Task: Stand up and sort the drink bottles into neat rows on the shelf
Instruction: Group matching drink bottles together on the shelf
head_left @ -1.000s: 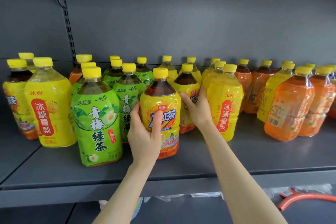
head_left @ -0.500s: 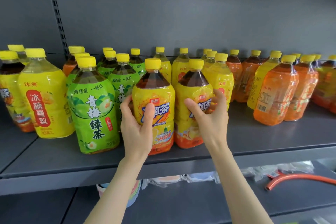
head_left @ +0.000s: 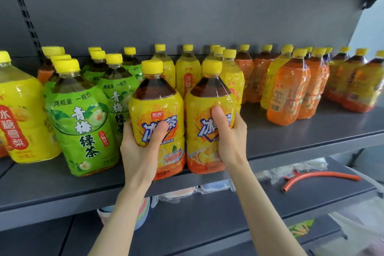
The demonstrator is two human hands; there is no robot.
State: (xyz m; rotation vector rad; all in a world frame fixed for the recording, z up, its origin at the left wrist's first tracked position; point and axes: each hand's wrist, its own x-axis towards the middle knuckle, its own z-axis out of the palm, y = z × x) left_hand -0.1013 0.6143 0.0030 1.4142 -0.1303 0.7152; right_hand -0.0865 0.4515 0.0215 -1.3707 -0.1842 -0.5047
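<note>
Two iced-tea bottles with yellow-orange labels stand side by side at the front edge of the grey shelf (head_left: 291,141). My left hand (head_left: 141,147) grips the left iced-tea bottle (head_left: 160,100), thumb across its label. My right hand (head_left: 230,139) grips the right iced-tea bottle (head_left: 205,106) the same way. A green-tea bottle (head_left: 81,114) stands just left of them, with more green ones behind it. A yellow pear-drink bottle (head_left: 22,120) is at the far left. Orange-labelled bottles (head_left: 286,93) stand to the right.
Several more yellow and orange bottles line the back of the shelf up to the grey back panel (head_left: 187,10). The lower shelf (head_left: 207,218) holds an orange curved hose (head_left: 318,176), plastic packets and a stack of coloured items under my left arm.
My right hand pulled a second iced-tea bottle forward from behind and set it beside the one in my left hand. Both now stand together at the shelf's front edge.
</note>
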